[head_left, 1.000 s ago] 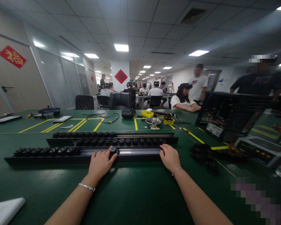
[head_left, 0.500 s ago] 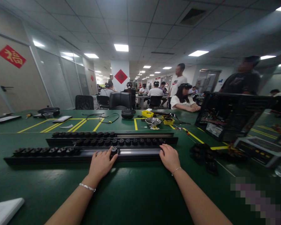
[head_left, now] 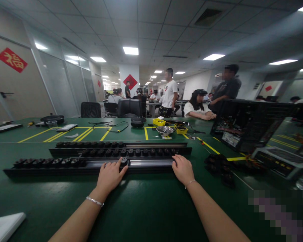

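Note:
A long black rail (head_left: 53,168) lies across the green table (head_left: 141,208) in front of me, with several black socket modules set in its left part. My left hand (head_left: 109,176) rests on the rail's middle, fingertips on one black module (head_left: 123,162) in the slot. My right hand (head_left: 183,169) presses on the rail's right end. Two more black rails (head_left: 131,151) with modules lie just behind it. Loose black modules (head_left: 218,166) sit in a pile to the right of my right hand.
An open black computer case (head_left: 247,122) stands at the right, a grey unit (head_left: 280,161) before it. Yellow bins (head_left: 159,122) and a metal bowl (head_left: 165,130) sit behind the rails. A white object (head_left: 5,227) lies at bottom left. People sit and walk beyond the table.
My hands have barely moved; the left hand edged slightly right along the rail. Two standing people in the background walked leftward.

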{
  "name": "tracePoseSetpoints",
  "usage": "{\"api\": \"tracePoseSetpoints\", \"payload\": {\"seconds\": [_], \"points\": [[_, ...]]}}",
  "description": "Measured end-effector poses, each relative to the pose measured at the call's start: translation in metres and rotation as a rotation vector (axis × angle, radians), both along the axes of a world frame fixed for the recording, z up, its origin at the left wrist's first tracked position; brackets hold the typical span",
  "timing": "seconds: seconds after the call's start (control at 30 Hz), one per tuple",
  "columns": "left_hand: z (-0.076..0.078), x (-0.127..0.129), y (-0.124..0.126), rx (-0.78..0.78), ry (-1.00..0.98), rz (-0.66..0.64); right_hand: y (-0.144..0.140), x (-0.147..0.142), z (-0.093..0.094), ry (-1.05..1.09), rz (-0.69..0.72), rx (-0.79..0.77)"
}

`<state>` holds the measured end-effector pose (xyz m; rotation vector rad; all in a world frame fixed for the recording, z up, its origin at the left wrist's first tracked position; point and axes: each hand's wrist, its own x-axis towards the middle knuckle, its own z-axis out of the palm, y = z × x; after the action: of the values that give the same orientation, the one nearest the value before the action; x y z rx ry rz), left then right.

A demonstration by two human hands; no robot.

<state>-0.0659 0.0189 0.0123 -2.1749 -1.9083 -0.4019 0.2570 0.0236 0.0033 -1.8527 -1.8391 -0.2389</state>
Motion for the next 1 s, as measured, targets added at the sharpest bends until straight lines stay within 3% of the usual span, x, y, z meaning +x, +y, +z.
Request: {"api": "tracePoseSetpoints", "payload": {"seconds": [1.0], "points": [[0.0022, 0.008, -0.0029, 0.0, -0.008, -0.029, 0.0008, 0.0001, -0.0015, -0.007, -0.001, 0.015]]}}
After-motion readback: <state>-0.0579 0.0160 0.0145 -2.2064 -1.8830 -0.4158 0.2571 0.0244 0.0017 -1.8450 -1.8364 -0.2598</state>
